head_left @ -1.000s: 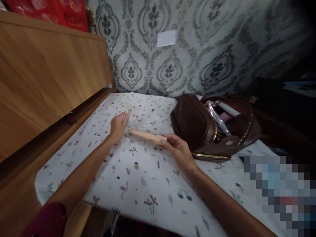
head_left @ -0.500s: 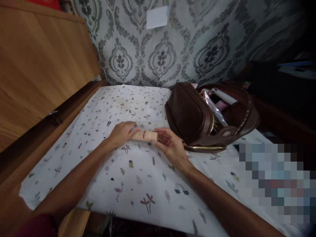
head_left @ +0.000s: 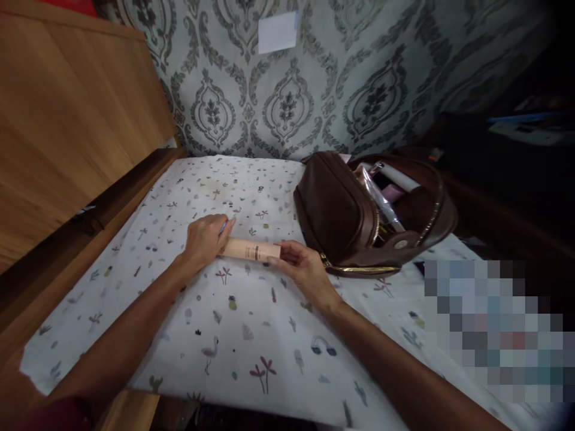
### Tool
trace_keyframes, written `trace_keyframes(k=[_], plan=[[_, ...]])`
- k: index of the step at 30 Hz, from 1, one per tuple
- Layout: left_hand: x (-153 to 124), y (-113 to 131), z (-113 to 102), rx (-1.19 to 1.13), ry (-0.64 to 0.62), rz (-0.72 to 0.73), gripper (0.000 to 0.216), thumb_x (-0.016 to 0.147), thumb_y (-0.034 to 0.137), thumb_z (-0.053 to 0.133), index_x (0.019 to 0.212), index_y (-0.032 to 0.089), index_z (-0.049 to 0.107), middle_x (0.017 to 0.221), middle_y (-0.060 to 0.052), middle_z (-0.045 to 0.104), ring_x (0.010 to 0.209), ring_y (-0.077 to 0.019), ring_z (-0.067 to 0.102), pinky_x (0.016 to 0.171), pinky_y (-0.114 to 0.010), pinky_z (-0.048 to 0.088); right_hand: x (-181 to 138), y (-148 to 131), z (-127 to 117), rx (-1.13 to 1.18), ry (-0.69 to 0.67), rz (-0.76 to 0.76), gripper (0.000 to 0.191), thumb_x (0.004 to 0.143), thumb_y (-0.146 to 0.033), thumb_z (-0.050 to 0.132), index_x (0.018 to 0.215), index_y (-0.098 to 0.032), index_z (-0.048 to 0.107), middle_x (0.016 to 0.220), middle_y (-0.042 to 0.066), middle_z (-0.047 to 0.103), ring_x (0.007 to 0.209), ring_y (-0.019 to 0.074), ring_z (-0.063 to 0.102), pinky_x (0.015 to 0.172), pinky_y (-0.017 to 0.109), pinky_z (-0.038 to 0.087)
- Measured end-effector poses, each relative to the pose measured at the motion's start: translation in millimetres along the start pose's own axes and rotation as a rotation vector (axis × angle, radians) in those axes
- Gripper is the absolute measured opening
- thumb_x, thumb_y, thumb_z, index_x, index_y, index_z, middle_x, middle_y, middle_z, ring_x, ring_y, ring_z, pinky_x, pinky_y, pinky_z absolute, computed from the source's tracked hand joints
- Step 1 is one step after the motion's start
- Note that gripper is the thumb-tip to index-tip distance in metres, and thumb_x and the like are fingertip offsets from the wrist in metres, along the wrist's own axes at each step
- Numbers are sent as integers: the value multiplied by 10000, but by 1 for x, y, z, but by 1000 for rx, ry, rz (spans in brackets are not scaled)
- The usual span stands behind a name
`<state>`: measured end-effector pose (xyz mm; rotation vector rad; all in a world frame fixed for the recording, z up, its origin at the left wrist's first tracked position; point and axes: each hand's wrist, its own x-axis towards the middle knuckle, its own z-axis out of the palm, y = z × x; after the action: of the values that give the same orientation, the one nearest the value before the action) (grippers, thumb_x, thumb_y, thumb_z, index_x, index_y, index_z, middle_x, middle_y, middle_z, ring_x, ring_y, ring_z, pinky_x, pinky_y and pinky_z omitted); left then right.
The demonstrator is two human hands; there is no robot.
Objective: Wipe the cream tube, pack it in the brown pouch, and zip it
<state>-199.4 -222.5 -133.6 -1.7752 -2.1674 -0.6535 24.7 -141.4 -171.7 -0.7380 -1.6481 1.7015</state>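
A beige cosmetic tube (head_left: 251,250) with small dark print lies sideways between my two hands, just above or on the printed cloth (head_left: 245,332); I cannot tell which. My left hand (head_left: 205,240) is closed around its left end, hiding that end. A bit of blue (head_left: 223,227) shows by the left thumb. At the other end, my right hand (head_left: 308,269) grips the tube between thumb and fingers. Just beyond the right hand sits a brown leather bag (head_left: 335,200), unzipped, with a shiny pouch (head_left: 380,194) and other items showing inside.
A wooden panel (head_left: 81,90) rises on the left. Behind is patterned wallpaper (head_left: 287,108) with a white card (head_left: 277,33) on it. A blurred-out patch (head_left: 498,329) covers something at the right. Dark items stand at the far right.
My left hand has turned and closed further round the tube's left end, and more of the tube's length shows. The right hand stays at the other end. The whole view has shifted slightly.
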Motion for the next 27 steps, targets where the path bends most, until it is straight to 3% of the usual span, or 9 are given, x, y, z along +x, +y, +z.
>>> trace_keyframes(k=[4,7,9,11,15,18,23,27], plan=[[-2,43,-12,-119,55,137,492,1059,423,253,854,190,635,803,-60,698,750,-183,629,705,-298,432,-6,-5,3,-52,-36,-46,505,661,-455,859,1067,-215,679,822,-14,693,575,115,609,544,261,521],[-4,67,-14,-108,-78,320,468,1059,416,286,879,184,650,834,-60,726,742,-186,640,728,-315,446,-10,-4,5,-76,-42,-108,432,698,-437,836,1037,-216,684,851,-6,691,592,113,610,562,258,525],[-5,63,-15,-46,-167,311,463,1045,449,331,823,185,641,772,-56,712,677,-189,621,671,-312,424,-10,-2,4,-106,-31,-147,401,715,-417,825,1039,-217,698,915,14,702,632,120,628,590,263,536],[-8,44,-20,-12,-217,209,474,1027,487,357,764,198,624,711,-48,689,619,-190,594,600,-301,375,-9,-1,3,-137,-29,-179,402,730,-394,811,1082,-226,714,975,31,706,683,130,646,619,269,548],[-22,-3,-33,8,-244,41,493,1007,509,328,696,217,574,671,-34,658,602,-194,565,577,-302,334,-8,1,2,-136,-43,-222,385,743,-369,801,1102,-247,734,1033,43,708,782,149,663,697,295,568],[-38,-19,-37,1,-242,-11,480,1003,502,307,704,220,555,676,-29,638,621,-196,563,601,-304,347,-8,0,4,-81,-47,-196,382,738,-382,811,1084,-242,727,997,32,713,836,158,663,761,312,567],[-46,-19,-41,54,-225,25,440,992,494,352,715,224,562,696,-37,645,625,-196,556,584,-300,320,-8,-2,8,26,-83,-75,448,682,-432,854,1035,-213,686,910,10,700,832,156,661,790,313,566],[-33,12,-44,-50,-181,28,470,1016,491,324,741,213,583,724,-43,664,666,-196,593,622,-299,370,-8,-5,7,-10,-93,-93,380,706,-354,821,1036,-215,692,921,6,702,836,152,657,797,313,551]])
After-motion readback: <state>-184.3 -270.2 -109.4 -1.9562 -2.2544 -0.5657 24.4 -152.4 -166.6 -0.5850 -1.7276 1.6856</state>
